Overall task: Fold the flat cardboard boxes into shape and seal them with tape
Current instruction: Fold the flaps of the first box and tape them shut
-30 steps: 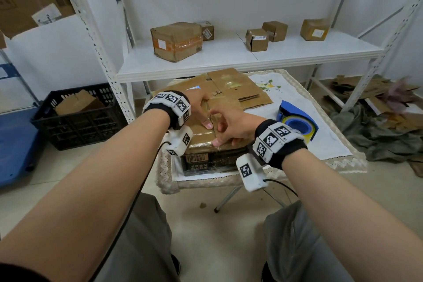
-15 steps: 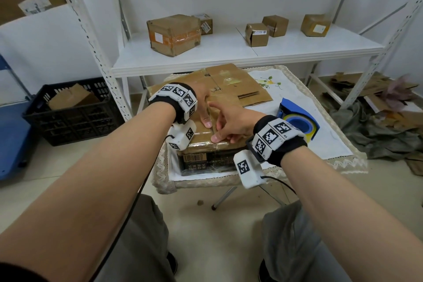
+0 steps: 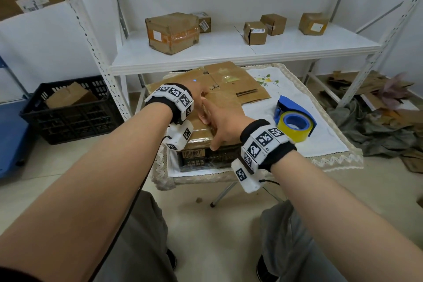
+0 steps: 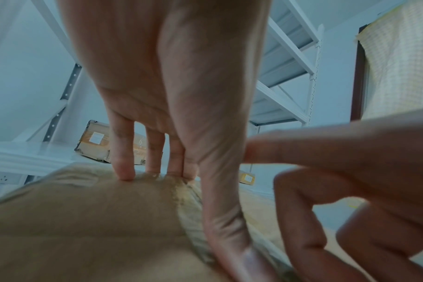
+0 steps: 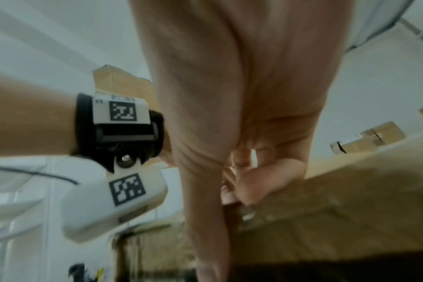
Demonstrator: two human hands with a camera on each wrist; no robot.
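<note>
A brown cardboard box [image 3: 225, 102] stands folded at the near left of the small table, its top seam glossy with tape. My left hand [image 3: 198, 98] lies on the top, its straight fingers [image 4: 123, 171] pressing the far part and the thumb stretched along the seam. My right hand [image 3: 223, 125] rests on the top beside it. Its index finger [image 4: 302, 148] points at the left thumb, the other fingers are curled, and the thumb reaches the box's near edge. A blue tape dispenser [image 3: 295, 119] with a yellowish roll sits to the right of the box.
Flat cardboard sheets [image 3: 235, 78] lie behind the box on the cloth-covered table [image 3: 334, 155]. The white shelf [image 3: 229, 51] above carries several sealed boxes. A black crate [image 3: 68, 114] stands on the floor at left, and scrap cardboard and cloth [image 3: 377, 121] lie at right.
Both hands stay on the box top. The right hand has slid a little away from me along the seam, closer to the left hand.
</note>
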